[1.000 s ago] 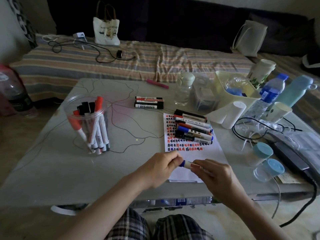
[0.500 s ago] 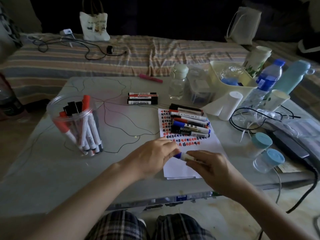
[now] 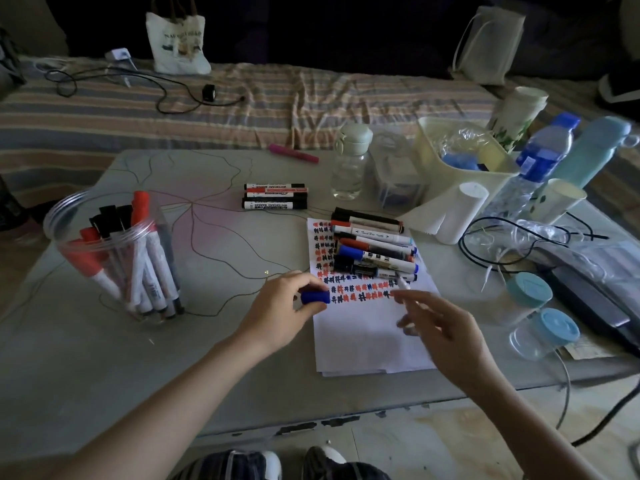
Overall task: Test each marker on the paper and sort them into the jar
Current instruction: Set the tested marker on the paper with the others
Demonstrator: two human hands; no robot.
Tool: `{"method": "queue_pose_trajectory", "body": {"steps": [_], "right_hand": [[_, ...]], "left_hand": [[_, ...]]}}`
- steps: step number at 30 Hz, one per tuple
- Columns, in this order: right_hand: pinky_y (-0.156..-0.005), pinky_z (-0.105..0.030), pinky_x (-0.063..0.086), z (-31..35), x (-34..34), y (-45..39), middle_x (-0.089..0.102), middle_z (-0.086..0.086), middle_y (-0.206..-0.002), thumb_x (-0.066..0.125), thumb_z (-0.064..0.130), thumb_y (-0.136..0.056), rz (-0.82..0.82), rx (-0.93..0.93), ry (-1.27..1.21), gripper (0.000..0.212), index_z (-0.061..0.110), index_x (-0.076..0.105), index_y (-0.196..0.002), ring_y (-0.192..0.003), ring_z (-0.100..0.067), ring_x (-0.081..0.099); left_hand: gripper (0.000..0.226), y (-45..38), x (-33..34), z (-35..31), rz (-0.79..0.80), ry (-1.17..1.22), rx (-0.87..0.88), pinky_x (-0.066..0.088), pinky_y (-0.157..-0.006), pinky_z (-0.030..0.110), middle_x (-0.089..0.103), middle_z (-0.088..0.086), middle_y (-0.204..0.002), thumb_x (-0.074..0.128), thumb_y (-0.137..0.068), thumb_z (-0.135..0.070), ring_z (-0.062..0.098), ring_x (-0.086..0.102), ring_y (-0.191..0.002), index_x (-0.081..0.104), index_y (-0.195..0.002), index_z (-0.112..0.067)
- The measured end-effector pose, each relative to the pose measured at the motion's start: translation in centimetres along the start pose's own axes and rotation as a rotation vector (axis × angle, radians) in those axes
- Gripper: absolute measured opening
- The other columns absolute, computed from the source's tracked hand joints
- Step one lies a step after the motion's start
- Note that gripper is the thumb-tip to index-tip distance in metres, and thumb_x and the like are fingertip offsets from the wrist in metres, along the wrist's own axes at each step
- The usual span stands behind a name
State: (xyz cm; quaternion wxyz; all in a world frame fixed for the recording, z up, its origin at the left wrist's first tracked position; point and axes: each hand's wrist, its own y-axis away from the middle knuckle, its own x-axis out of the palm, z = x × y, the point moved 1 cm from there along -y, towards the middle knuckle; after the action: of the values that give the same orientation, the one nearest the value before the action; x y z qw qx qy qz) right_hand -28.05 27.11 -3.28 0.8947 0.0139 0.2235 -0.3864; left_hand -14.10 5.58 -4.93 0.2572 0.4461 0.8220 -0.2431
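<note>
Uncapped white marker (image 3: 405, 289) sits pinched in the right hand (image 3: 446, 327), tip near the marked white paper sheet (image 3: 363, 327), while the left hand (image 3: 284, 310) grips its blue cap (image 3: 314, 296); testing seems underway, so next comes a stroke, recapping, then the clear plastic jar (image 3: 114, 251).

The scene was dimly lit, the far background lost in near-black shadow. Soft light was reflected off the table (image 3: 104, 358). The right hand (image 3: 446, 327) was smeared by motion blur, and edges were bent by wide-angle distortion
</note>
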Motion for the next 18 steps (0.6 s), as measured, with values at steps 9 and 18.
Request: {"method": "queue_pose_trajectory", "body": {"steps": [9,18], "right_hand": [[-0.05,-0.024,0.037,-1.2,0.8,-2.8,0.058,-0.007,-0.067,0.069,0.028,-0.084,-0.085,0.309,-0.485,0.026,0.006,0.068,-0.097,-0.062,-0.017,0.049],[-0.053,-0.032,0.048,-3.9,-0.3,-6.1,0.068,-0.004,-0.059,0.068,0.027,-0.089,-0.245,0.222,0.05,0.021,0.014,0.07,-0.073,-0.052,-0.013,0.058]], "left_hand": [[0.023,-2.2,2.1,2.9,-0.071,-0.037,0.035,0.044,-0.079,0.02,0.062,-0.018,-0.095,0.076,-0.081,-0.018,0.001,0.055,-0.093,0.068,-0.101,-0.024],[0.023,-2.3,2.3,4.2,-0.105,-0.001,0.093,0.048,-0.085,0.032,0.066,-0.015,-0.095,0.078,-0.078,-0.021,0.006,0.057,-0.095,0.071,-0.099,-0.026]]}}
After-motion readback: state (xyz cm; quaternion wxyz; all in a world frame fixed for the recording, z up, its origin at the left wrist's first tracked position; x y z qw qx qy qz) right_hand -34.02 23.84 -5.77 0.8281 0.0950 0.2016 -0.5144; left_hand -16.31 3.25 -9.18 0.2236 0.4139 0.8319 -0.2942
